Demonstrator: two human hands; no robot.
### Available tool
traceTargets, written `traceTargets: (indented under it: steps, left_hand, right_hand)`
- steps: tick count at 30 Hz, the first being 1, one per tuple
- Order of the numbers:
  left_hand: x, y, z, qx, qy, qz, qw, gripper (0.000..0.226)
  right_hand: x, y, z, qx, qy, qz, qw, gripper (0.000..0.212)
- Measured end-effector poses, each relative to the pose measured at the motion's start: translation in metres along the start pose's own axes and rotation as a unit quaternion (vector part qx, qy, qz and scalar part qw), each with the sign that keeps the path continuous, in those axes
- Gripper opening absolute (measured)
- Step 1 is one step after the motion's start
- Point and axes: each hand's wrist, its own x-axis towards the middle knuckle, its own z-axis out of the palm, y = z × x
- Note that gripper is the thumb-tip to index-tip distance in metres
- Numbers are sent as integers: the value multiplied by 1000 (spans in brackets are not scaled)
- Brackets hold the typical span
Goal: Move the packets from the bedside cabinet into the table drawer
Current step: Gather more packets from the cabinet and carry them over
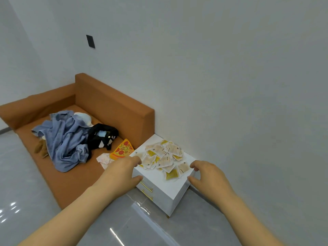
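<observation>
The packets (164, 158) sit in a loose heap on the white bedside cabinet (174, 189), left hand (122, 172) and right hand (206, 176) either side with fingers loosely curled, holding nothing; probably light, slippery sachets best scooped together from the pile's edges.
</observation>
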Motion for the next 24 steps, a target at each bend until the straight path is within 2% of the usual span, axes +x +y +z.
traceTargets:
  steps: [11, 16, 24]
  left_hand:
    - [149, -63, 28, -12, -81, -5, 997, 42]
    - [222, -105, 42, -13, -135, 9, 991, 46]
    - [327, -163, 89, 21, -251, 33, 967, 50]
  right_hand:
    - [139, 13, 41, 10, -60, 64, 996, 39]
    - [196, 11, 73, 28, -96, 129, 987, 39]
    - [263, 12, 131, 65, -145, 251, 955, 49]
